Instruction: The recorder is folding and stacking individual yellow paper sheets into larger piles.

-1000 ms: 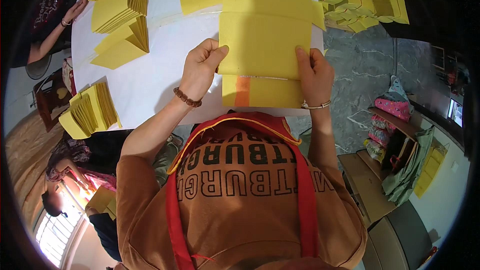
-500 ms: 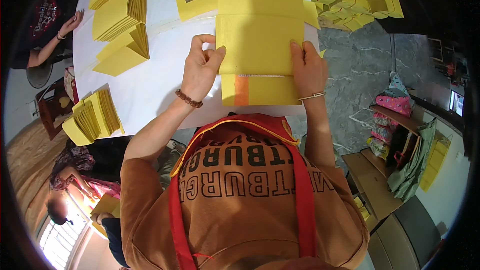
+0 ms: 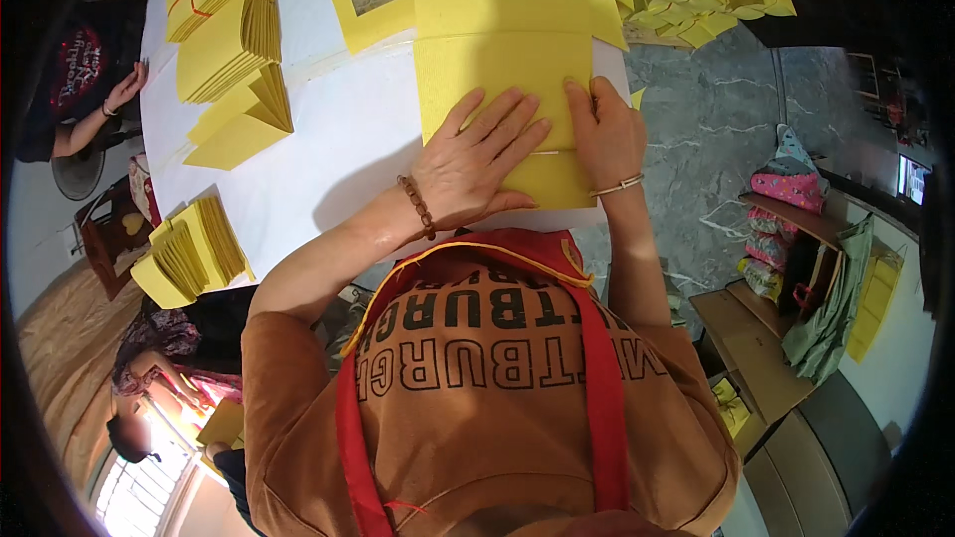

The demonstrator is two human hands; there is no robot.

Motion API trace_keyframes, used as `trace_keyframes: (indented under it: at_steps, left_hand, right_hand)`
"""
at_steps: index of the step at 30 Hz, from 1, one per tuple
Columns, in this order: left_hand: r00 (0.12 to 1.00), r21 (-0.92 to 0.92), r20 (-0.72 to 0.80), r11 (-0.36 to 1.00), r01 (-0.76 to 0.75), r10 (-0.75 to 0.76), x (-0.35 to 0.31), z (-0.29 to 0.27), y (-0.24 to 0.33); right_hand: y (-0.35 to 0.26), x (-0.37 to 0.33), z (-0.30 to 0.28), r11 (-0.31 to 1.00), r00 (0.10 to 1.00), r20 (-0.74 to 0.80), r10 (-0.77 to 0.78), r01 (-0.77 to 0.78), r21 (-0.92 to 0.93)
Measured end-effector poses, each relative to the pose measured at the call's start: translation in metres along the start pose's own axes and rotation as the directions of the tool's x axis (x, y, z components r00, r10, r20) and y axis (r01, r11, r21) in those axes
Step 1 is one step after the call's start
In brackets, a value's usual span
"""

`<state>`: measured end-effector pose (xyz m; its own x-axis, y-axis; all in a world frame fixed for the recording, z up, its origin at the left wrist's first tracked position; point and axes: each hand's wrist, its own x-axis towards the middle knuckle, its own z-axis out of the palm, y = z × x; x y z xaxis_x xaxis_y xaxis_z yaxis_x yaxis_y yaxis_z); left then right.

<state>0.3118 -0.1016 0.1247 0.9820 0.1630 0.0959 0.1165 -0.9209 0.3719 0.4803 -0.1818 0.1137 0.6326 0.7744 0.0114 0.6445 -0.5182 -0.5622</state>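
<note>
Now the left hand (image 3: 470, 161) lies flat, fingers slightly spread, on a folded yellow paper sheet (image 3: 505, 65) at the white tabletop's (image 3: 343, 114) near side; the right hand's (image 3: 612, 142) thumb rests by its right edge, other fingers curled, pinch underneath impossible to tell. Light, stiffish, easily creased, I'd judge: hold the side edges. Grey marbled floor (image 3: 711, 124) right, co-worker's hand (image 3: 124, 89) left.
</note>
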Motion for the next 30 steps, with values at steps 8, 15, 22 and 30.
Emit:
trace_keyframes:
  at_steps: [8,15,22,30]
  left_hand:
    - [1.000,0.004,-0.008,1.000,-0.018,0.018,-0.002,0.004,-0.003]
    - [0.995,-0.405,-0.088,0.914,-0.003,-0.036,-0.008,0.006,-0.022]
    - [0.947,-0.710,-0.208,0.704,0.025,-0.244,-0.011,-0.005,-0.024]
    - [0.994,0.166,-0.112,0.986,0.025,-0.007,-0.008,0.028,-0.009]
  right_hand:
    - [-0.005,-0.021,-0.017,0.888,0.907,-0.033,-0.419,0.402,-0.223]
    - [0.006,-0.022,-0.004,0.777,0.851,0.219,-0.477,0.525,-0.349]
    - [0.001,-0.019,-0.001,0.780,0.857,0.242,-0.454,0.514,-0.358]
    - [0.017,-0.020,-0.001,0.848,0.861,0.324,-0.392,0.475,-0.236]
